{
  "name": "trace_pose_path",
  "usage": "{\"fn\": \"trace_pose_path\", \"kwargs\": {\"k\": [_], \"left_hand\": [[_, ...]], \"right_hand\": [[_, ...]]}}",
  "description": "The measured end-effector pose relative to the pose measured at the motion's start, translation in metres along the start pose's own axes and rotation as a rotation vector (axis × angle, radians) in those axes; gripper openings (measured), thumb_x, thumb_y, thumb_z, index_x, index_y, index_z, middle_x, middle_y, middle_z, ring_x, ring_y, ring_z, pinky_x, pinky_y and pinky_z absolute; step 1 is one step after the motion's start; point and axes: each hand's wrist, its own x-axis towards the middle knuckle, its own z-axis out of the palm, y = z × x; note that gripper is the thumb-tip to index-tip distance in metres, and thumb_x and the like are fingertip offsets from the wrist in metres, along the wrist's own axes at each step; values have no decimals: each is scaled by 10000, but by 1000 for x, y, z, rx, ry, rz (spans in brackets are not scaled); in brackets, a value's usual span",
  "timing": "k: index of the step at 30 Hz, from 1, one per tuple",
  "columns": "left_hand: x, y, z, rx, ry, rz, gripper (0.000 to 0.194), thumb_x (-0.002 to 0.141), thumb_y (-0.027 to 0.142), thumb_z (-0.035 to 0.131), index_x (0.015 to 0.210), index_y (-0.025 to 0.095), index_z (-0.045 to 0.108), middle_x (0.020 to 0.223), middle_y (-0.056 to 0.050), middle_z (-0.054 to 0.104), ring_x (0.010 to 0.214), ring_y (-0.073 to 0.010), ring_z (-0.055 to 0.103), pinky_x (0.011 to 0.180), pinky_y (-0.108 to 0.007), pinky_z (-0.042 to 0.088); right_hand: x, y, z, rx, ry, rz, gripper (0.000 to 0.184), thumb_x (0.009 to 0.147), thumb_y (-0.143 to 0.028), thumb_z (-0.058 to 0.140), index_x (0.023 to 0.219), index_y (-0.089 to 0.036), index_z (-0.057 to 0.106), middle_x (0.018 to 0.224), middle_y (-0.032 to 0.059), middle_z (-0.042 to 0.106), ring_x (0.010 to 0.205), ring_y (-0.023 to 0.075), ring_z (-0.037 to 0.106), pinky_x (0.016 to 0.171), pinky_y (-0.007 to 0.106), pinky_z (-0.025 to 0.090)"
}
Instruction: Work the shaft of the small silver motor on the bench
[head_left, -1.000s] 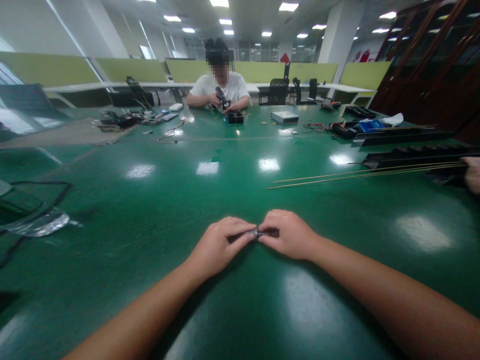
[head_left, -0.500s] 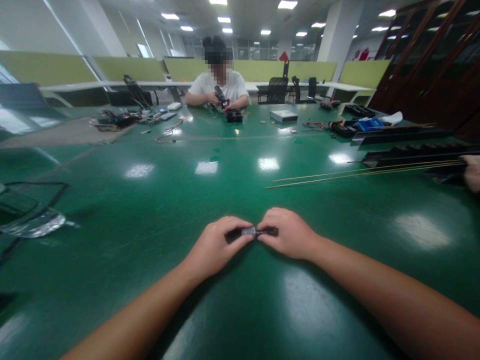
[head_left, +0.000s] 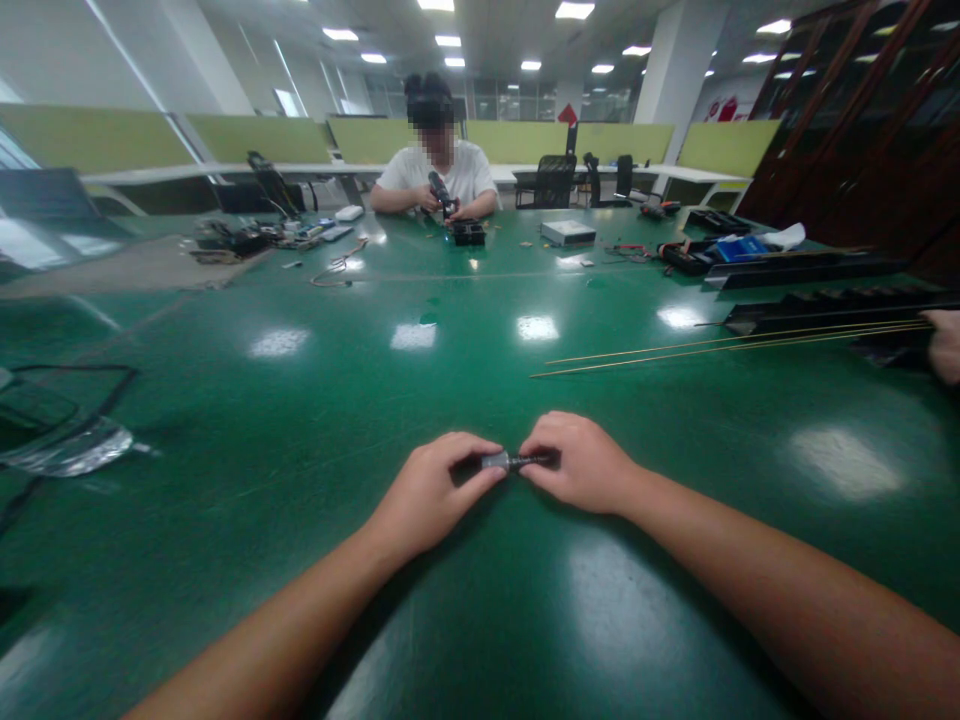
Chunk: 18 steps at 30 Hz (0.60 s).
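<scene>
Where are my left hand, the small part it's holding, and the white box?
Left hand (head_left: 426,493): head view, back of the hand.
Small part (head_left: 494,461): head view, grey section.
White box (head_left: 567,229): head view, top face.

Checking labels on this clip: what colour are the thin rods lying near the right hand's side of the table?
Yellowish gold; the thin rods show in the head view.

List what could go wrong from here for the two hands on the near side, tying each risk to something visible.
1. The small dark-and-silver piece is pinched between the fingers of the left hand and right hand, so it might slip onto the glossy green table.
2. Thin rods extend beyond the right hand; a forward reach could knock them.
</scene>
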Motion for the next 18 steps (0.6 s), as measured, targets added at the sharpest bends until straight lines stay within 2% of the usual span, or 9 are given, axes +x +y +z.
{"fn": "trace_pose_path", "kwargs": {"k": [12,18], "left_hand": [[-2,-1,-3,-14,-6,-4,171,830,274,712,989,212,723,961,-29,746,874,-196,692,799,-297,531],[-1,-2,-2,2,16,-21,176,842,284,704,1008,225,711,986,-23,736,898,-198,681,823,-311,521]], "right_hand": [[1,5,-7,4,18,7,84,763,-157,673,832,-185,713,796,38,680,788,173,595,746,298,466],[3,25,-19,-2,-18,72,86,745,-162,695,817,-180,738,791,37,685,767,164,607,723,288,471]]}}
